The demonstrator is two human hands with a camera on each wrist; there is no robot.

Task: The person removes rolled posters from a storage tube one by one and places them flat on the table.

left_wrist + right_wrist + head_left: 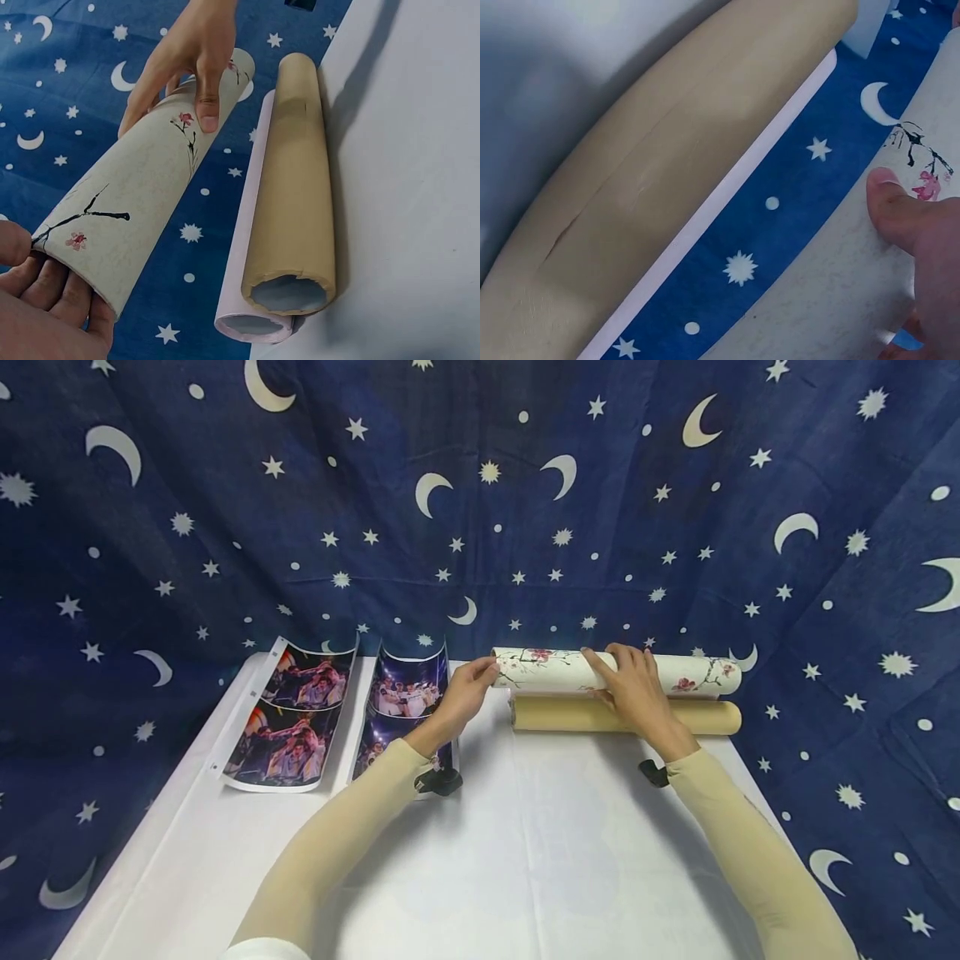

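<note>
A cream wallpaper roll [540,670] printed with plum-blossom branches is lifted in both hands at the table's far side. Its left end is gripped by my left hand [468,689]; in the left wrist view the fingers go into the hollow end and the thumb [13,244] lies outside. Farther right, my right hand [637,689] spans the roll from above, its thumb [892,206] against the printed surface. On the table, nearer to me, lies a tan roll [562,715], and beside it a pale pink roll [238,247].
Two curled printed sheets lie on the left of the white table [525,860]: a photo sheet [300,718] and another photo sheet [405,693]. A dark blue curtain [480,552] with moons and stars hangs behind the table and at its sides.
</note>
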